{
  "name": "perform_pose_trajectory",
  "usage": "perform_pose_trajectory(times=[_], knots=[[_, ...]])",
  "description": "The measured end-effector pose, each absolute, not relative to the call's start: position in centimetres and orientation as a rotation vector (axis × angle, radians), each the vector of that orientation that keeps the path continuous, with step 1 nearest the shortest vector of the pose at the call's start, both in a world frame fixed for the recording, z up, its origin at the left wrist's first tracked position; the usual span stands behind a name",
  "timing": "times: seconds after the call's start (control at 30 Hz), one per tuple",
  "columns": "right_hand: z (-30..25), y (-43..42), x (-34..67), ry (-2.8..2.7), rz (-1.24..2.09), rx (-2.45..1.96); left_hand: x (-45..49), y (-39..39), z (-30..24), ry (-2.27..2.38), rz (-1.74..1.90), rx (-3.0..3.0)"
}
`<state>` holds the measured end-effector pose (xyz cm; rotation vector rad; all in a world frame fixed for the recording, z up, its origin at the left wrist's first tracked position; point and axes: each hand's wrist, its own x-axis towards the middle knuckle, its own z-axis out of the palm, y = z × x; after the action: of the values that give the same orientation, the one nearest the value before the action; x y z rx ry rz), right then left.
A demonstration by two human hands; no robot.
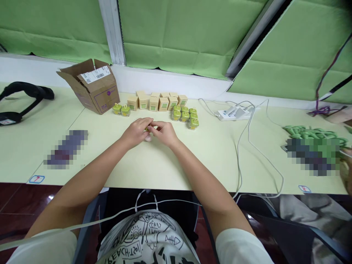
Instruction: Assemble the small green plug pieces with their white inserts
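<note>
**One green item in both hands, pair left, cluster right**

Near: bare surface (154, 165) in front of the person. Past that, left hand (136, 132) and right hand (165, 132) meet just short of the container groups. Fingers of both curled in, gripping a small green item (147, 128) between them; right thumb and fingers look pinched on it. Mostly hidden, so can't confirm its exact form. A pale piece (148, 138) shows just below it.

Farther: pair of green-lidded containers (125, 110) at left, larger cluster of matching containers (184, 116) at right, all upright, lids on.

Behind: row of small cardboard boxes (154, 103), look closed. Open carton (106, 91) far left.

Progress, my read: partway. One unit in work; can't tell which group is handled and which is left. Box contents not visible.
</note>
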<state>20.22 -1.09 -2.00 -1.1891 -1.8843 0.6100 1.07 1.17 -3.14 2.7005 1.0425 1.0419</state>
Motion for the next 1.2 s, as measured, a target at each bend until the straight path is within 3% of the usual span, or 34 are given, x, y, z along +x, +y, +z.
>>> perform_pose_trajectory(times=[0.47, 0.77, 1.2], knots=[[-2.3, -1.0, 20.2, -1.941, 0.415, -1.176, 1.0, 1.3, -3.2, 1.025, 1.043, 2.709], [-2.9, -0.8, 19.5, -1.693, 0.830, -1.123, 1.0, 1.3, -2.9, 1.001, 1.087, 2.731], [-2.4, -1.9, 18.8, -1.709, 0.659, -1.247, 1.1, 1.4, -3.2, 1.021, 1.071, 2.678]])
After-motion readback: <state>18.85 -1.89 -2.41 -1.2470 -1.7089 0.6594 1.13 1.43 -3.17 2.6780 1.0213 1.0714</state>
